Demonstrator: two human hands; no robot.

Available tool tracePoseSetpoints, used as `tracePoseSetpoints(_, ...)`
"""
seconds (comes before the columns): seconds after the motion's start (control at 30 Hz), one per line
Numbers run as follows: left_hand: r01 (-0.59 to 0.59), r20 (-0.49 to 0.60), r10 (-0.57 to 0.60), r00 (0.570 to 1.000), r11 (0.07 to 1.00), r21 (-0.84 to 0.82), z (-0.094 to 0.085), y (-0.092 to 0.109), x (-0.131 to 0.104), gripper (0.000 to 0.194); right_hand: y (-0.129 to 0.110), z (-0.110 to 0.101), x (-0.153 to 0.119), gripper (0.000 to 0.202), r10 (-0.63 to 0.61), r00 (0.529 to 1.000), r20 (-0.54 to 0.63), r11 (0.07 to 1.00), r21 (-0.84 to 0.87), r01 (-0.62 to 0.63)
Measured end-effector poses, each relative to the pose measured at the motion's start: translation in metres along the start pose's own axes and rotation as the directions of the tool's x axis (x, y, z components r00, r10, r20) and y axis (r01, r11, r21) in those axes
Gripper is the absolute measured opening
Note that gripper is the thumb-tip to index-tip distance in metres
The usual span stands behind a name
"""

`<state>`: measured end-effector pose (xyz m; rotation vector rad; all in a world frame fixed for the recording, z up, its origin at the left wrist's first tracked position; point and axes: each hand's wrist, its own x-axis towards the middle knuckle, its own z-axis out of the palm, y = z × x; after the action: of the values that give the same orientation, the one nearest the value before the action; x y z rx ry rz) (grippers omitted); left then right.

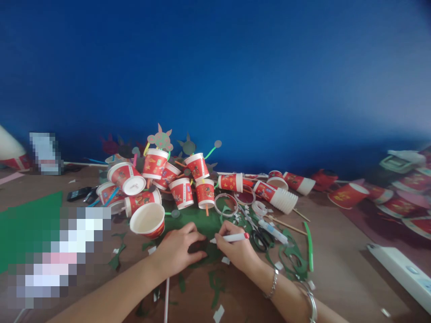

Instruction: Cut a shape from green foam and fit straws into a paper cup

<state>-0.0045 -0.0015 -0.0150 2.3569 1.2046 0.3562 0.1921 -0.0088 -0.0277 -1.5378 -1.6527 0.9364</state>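
My right hand grips a white marker with a red end, its pale tip directed left over a dark green piece of paper. On that paper's left side rests my left hand, thumb and fingers apart, holding nothing. More green paper lies just beyond both hands. Beside my left hand stands a tilted paper cup with a white inside. Several red printed cups with paper cut-outs and coloured strips are heaped behind it. Scissors with black handles lie right of my right hand.
A glue tube, tape rolls, a green strip and paper scraps litter the right. Stacked cups lie behind. A white power strip sits far right, a green sheet far left. A blue wall closes the back.
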Motion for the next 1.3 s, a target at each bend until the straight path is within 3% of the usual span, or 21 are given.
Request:
tracePoseSetpoints(1.07,-0.003,0.003,0.003,1.000,1.000,0.008,0.0008,-0.0012,-0.0013,0.032,-0.0048,-0.0020,-0.0015,0.017,-0.041,0.997,0.067,0.999,-0.016,0.042)
tracePoseSetpoints(1.3,-0.006,0.004,0.006,1.000,1.000,0.005,0.0013,-0.0013,-0.0012,0.032,0.0002,-0.0004,0.0018,0.019,0.009,1.000,0.008,0.999,0.044,-0.009)
